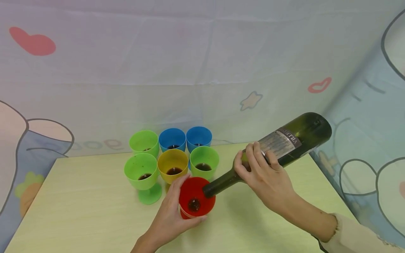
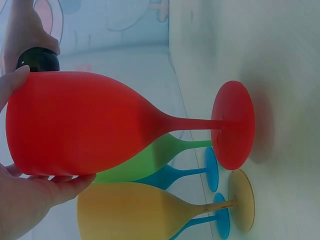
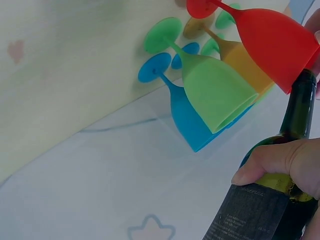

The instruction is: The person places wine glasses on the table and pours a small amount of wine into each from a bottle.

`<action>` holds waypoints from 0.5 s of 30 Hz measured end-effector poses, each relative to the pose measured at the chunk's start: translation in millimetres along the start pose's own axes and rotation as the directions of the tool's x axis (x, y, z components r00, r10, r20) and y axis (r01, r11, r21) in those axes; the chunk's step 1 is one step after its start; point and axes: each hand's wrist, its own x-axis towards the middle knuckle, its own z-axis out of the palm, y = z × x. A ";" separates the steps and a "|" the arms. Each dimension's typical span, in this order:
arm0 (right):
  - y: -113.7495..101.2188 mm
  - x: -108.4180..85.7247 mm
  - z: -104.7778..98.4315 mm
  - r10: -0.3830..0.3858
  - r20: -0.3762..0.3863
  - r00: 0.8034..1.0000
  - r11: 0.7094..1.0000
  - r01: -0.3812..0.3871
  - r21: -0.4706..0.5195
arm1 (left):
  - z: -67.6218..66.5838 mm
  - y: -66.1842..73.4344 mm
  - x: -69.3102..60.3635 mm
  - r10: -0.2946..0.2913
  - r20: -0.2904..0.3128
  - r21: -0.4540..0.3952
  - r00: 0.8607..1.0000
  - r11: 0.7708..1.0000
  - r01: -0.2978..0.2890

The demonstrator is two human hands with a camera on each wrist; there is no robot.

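Observation:
Near the front of the group stands a red plastic goblet (image 1: 202, 207) with a little dark liquid at its bottom. My left hand (image 1: 174, 211) grips its bowl between thumb and fingers; in the left wrist view the red goblet (image 2: 85, 122) appears upright, its foot close to the tabletop. My right hand (image 1: 265, 175) holds a green glass wine bottle (image 1: 313, 130) around its shoulder, tilted neck-down to the left. The bottle's mouth lies over the red goblet's rim. In the right wrist view the right thumb (image 3: 270, 162) presses beside the label.
Behind the red goblet stand a yellow goblet (image 1: 172, 158), green goblets (image 1: 142, 167) and blue goblets (image 1: 172, 135), close together, with dark liquid in them. The pale table (image 1: 79, 211) meets a cartoon-printed cloth backdrop (image 1: 142, 63) behind and at the sides.

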 end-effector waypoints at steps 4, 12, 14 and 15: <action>1.8 -0.2 -2.2 -0.016 0.015 1.000 1.000 0.016 -0.011 | 0.1 0.7 0.1 -0.004 0.005 0.005 1.000 1.000 0.004; 4.9 1.6 -6.3 -0.029 0.033 0.999 0.998 0.031 -0.055 | 1.7 1.4 0.8 -0.008 0.015 0.016 1.000 1.000 0.008; 5.3 1.7 -7.3 -0.033 0.040 0.999 0.998 0.035 -0.058 | 2.4 1.9 0.5 -0.009 0.013 0.014 1.000 1.000 0.008; 5.4 1.6 -7.5 -0.035 0.042 0.999 0.997 0.037 -0.060 | 2.8 2.2 0.4 -0.011 0.014 0.013 1.000 1.000 0.011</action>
